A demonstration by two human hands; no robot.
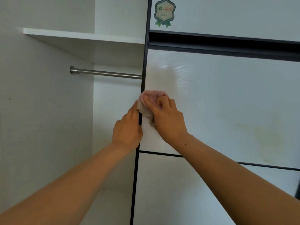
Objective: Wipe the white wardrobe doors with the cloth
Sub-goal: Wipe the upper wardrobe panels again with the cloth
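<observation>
Nearest, along the bottom of the frame: two bare forearms, converging upward. Grips one crumpled pink cloth (151, 96) in the right hand (168, 119) with curled fingers, pressing it against the white wardrobe door (227, 103) at centre frame, just right of the black vertical door edge (143, 75). Steadies that edge with the left hand (127, 129), just below and left of the cloth; probably hooks fingers behind it, though hidden there. Leaves most of the panel lying right and upward of the cloth, nearer the right hand. Counted: two hands, one cloth, one door, one steel hanging rail (107, 73) and one white shelf (81, 35) upper left, one green badge sticker (164, 13) at top.
</observation>
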